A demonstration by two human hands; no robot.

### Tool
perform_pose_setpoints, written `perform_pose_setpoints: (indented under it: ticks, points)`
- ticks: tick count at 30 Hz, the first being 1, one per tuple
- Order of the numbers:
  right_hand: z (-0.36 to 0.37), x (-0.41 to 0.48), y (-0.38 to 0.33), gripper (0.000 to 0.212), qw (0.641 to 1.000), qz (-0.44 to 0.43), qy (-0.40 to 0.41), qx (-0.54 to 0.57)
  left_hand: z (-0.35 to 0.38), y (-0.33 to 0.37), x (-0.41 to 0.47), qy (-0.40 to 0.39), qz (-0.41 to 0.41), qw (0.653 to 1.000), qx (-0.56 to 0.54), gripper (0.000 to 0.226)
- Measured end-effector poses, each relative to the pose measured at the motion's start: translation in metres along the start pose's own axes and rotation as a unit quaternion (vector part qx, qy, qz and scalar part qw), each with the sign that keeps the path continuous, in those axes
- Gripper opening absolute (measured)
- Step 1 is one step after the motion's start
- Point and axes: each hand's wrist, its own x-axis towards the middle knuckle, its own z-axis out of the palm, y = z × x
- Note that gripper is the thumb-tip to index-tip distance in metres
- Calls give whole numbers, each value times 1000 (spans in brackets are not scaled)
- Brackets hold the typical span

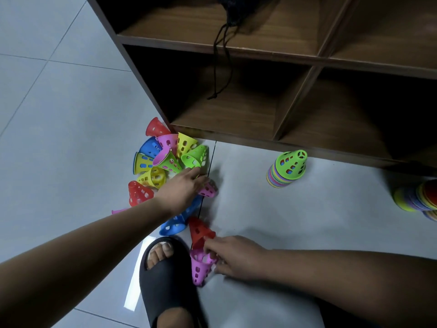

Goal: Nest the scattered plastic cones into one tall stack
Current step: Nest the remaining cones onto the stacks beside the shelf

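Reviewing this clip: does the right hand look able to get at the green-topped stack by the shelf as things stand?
Probably yes. Only bare floor lies between the right hand and the green-topped stack; nothing stands in the way. Its fingers hold a pink cone, though.

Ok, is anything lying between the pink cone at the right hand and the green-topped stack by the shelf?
Nothing visible. Only bare floor lies between the pink cone at the right hand and the green-topped stack. The red cone lies beside the pink one, left of that line.
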Motion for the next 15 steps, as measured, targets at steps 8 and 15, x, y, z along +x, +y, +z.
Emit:
perform_pose_setpoints:
  ticks: [8,15]
  points:
    - [22,-12,9,16,998,-5,65,18,-1,14,9,15,21,998,53,52]
    - [-26,-31,29,7,974,51,171,137,-2,16,15,34,31,996,72,54]
